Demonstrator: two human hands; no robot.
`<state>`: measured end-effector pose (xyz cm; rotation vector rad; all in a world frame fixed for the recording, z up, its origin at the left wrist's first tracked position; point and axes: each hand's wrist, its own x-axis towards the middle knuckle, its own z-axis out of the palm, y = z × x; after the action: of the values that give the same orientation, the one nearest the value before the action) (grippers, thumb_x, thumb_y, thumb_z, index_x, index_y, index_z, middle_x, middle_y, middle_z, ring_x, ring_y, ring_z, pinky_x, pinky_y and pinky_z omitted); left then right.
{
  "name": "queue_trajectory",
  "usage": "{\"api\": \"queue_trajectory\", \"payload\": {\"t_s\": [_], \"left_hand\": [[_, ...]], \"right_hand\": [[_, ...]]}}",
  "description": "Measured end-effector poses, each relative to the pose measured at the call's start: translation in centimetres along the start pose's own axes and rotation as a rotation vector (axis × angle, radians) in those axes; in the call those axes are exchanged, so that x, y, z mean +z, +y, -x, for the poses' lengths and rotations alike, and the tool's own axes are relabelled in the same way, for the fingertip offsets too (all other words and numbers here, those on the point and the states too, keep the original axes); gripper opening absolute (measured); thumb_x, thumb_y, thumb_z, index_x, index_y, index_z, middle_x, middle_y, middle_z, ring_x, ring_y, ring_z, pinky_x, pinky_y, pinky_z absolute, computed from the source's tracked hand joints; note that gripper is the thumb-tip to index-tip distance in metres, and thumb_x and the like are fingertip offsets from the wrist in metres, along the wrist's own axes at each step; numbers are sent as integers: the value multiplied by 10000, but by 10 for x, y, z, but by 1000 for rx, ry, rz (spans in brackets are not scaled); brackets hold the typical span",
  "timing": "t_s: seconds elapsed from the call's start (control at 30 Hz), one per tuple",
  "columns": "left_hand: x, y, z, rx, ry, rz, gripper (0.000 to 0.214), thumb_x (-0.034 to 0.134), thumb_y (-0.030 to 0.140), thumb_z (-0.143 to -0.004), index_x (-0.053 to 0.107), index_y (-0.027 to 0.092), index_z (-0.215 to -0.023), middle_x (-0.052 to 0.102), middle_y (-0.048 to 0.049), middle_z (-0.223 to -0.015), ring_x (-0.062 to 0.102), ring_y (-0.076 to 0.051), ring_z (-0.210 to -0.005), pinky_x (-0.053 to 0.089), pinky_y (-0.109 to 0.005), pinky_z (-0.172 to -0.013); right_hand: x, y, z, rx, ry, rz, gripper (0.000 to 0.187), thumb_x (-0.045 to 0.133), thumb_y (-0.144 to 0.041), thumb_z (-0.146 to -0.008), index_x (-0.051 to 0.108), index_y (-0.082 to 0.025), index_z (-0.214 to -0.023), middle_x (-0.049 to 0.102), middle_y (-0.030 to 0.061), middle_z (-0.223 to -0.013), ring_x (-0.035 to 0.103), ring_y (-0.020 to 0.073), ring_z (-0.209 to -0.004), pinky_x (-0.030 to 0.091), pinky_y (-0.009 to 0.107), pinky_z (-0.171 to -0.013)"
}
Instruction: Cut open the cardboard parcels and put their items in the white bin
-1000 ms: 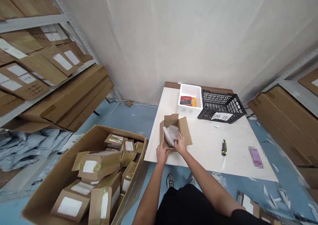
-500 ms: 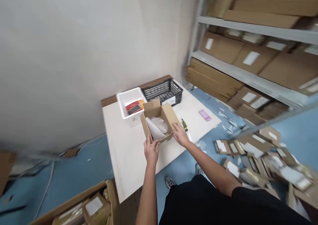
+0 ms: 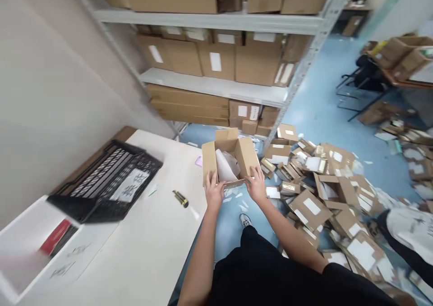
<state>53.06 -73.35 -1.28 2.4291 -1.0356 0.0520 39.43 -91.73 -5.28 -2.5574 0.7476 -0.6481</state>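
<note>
An open cardboard box is held up in front of me, off the table's right edge. Inside it lies crumpled white packing paper. My left hand is closed on the near left corner, thumb along the front wall. Gripping the near right corner is my right hand, its fingers over the side flap. A yellow-and-black utility knife rests on the white table, left of the box. Whatever else is under the paper cannot be seen.
A black plastic crate and a white bin with red packets stand on the table. Ahead is a metal shelf loaded with cartons. Many parcels are heaped on the floor at right, where another person partly shows.
I have turned to the right, and the cardboard box has come off the table with both hands on it. The shelf and the parcel heap now face me.
</note>
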Motion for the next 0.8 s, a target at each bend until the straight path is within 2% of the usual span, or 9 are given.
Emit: {"api": "queue_trajectory", "payload": {"t_s": [0.13,0.23,0.33,0.4,0.5,0.6,0.7,0.8], "left_hand": [[67,84,-66,180,-137,85,184,657,253,-938,816,298,-1021,407,8,-1664,215,-365,-1589,288,-646,-1256],[103,142,-102,308,-199,124,232,640,217,-937,805,286,-1085,422,-19,-1656,239,-357,-1583,332,-623,-1240],[118,183,-124,398,-213,165,348,613,188,-933,756,277,-1238,431,-45,-1650,243,-349,-1583,346,-617,-1235],[117,195,-133,416,-199,187,383,590,186,-937,732,278,-1281,423,-39,-1655,242,-334,-1586,350,-599,-1242],[106,190,-141,390,-159,201,398,568,173,-938,721,266,-1293,387,-26,-1674,244,-313,-1587,353,-553,-1259],[86,163,-142,311,-104,187,405,580,170,-932,712,262,-1304,359,-18,-1688,256,-310,-1582,341,-537,-1271],[62,121,-133,180,-46,143,432,599,183,-927,689,269,-1341,322,-19,-1705,285,-318,-1568,342,-539,-1272],[32,72,-111,22,21,80,467,604,183,-927,655,262,-1385,312,-41,-1708,303,-328,-1558,344,-552,-1269]], "right_hand": [[-44,93,-7,215,91,103,226,601,-191,-920,768,-239,-1064,472,97,-1596,199,357,-1581,209,656,-1236],[-75,149,-12,357,128,160,316,583,-162,-886,750,-234,-1144,437,98,-1619,138,375,-1591,185,693,-1227],[-95,186,-19,430,185,158,448,602,-170,-838,696,-215,-1274,396,117,-1641,144,396,-1583,256,680,-1209],[-100,199,-27,425,243,120,479,597,-195,-838,667,-193,-1312,380,135,-1645,185,391,-1572,310,641,-1203],[-92,198,-47,374,299,28,489,563,-222,-861,637,-185,-1343,386,145,-1635,309,354,-1529,347,585,-1208],[-72,174,-77,299,272,-96,504,555,-248,-874,618,-185,-1370,399,155,-1624,409,328,-1476,380,538,-1202],[-43,129,-109,178,180,-211,528,565,-255,-876,602,-194,-1399,386,153,-1636,412,326,-1479,383,525,-1205],[-12,67,-136,20,80,-298,534,560,-255,-894,589,-200,-1424,378,146,-1645,389,316,-1500,364,514,-1222]]}}
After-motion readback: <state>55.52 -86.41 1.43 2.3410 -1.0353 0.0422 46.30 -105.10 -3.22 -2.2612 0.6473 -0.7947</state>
